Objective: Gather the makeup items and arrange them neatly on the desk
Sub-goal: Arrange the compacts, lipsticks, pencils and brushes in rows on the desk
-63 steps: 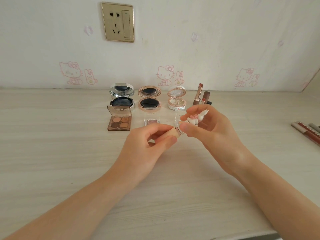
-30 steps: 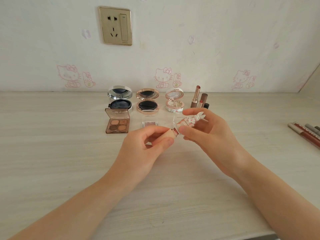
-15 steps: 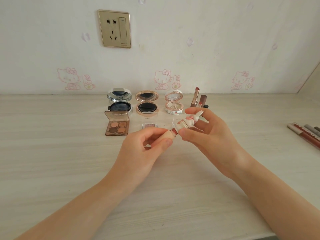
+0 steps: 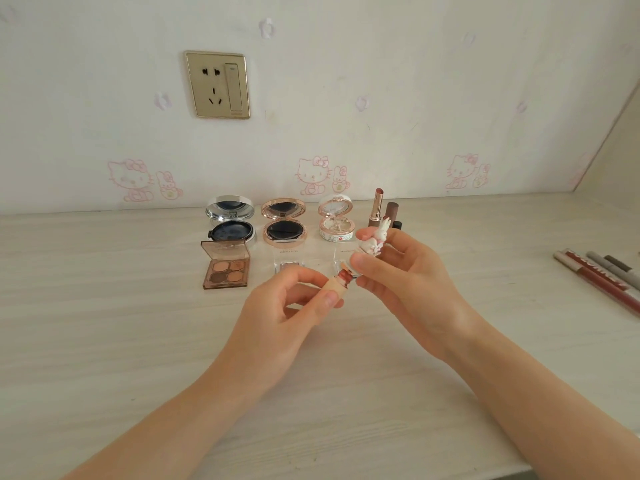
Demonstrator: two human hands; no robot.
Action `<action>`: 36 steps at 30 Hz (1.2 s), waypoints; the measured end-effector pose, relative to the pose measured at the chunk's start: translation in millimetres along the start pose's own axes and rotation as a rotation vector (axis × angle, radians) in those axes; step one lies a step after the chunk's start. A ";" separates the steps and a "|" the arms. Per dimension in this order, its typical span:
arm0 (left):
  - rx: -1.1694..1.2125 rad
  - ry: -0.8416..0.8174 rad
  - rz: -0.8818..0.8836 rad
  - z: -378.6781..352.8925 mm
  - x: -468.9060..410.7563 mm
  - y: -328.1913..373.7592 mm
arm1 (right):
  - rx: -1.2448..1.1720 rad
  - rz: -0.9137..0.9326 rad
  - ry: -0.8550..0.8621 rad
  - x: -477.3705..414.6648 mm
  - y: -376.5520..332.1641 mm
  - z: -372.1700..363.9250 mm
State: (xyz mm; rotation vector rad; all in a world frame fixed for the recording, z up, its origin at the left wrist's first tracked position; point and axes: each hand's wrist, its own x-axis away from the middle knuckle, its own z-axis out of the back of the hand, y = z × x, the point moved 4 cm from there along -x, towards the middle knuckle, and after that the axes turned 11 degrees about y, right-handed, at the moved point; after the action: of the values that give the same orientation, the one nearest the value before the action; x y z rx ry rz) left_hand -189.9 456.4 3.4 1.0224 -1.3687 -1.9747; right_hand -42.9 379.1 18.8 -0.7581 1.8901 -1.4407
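Separated further than a second ago: rabbit cap [image 4: 372, 242] pinched by right hand [image 4: 405, 282], lipstick tube [image 4: 337, 287] pinched by left hand [image 4: 277, 317], bullet exposed, above surface [image 4: 104, 323] centre. Likely destined, uncapped, beside upright lipsticks [image 4: 377, 207] at rear edge.

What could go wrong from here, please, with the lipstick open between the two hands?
1. The lipstick in the left hand has its red tip exposed; it could smear if the bunny cap in the right hand meets it off-centre.
2. The right hand is near the upright lipsticks; a careless move might topple them.
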 end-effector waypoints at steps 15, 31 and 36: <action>-0.022 -0.001 -0.073 -21.7 9.9 15.8 | 0.162 -0.067 0.111 3.2 -9.2 21.1; -0.395 -0.080 -0.285 -87.2 13.7 28.0 | 0.618 -0.179 0.159 -17.3 -11.6 71.3; -0.540 -0.119 -0.418 -92.5 15.6 32.3 | 0.690 -0.172 0.120 -28.0 -13.6 70.2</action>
State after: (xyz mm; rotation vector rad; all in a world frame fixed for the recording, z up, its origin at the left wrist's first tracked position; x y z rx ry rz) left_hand -123.3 383.2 10.5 0.9880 -0.6274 -2.5494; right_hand 29.9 354.9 22.0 -0.5045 1.2749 -2.1121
